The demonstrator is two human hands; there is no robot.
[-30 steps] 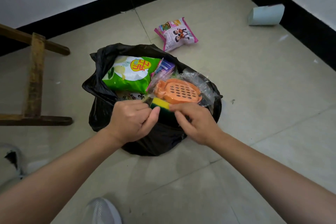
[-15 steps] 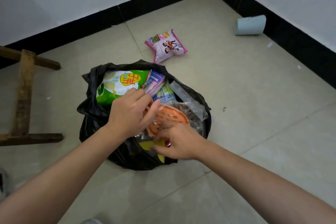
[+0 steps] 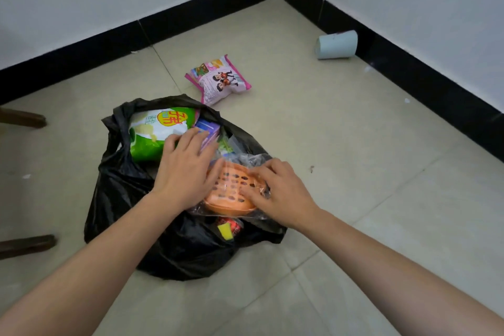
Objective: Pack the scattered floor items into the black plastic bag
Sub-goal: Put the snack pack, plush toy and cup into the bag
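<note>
The black plastic bag (image 3: 122, 207) lies open on the tiled floor. Inside it are a green snack packet (image 3: 152, 131), a purple box (image 3: 208, 130) and an orange perforated soap dish (image 3: 231, 196) wrapped in clear plastic. A yellow sponge (image 3: 225, 230) shows lower in the bag, under the dish. My left hand (image 3: 185, 169) lies flat with straight fingers on the items, touching the dish's left side. My right hand (image 3: 278, 194) rests on the dish's right side, fingers on its clear wrapper. A pink snack packet (image 3: 218, 79) lies on the floor beyond the bag.
A pale blue paper cup (image 3: 336, 44) lies on its side near the black skirting at the back right. Dark wooden legs (image 3: 24, 243) stick in from the left edge. Walls meet in a corner behind the bag.
The yellow sponge went from my fingers down into the bag. Both hands moved up onto the orange dish, and my left hand opened flat. The camera view tilted toward the room corner.
</note>
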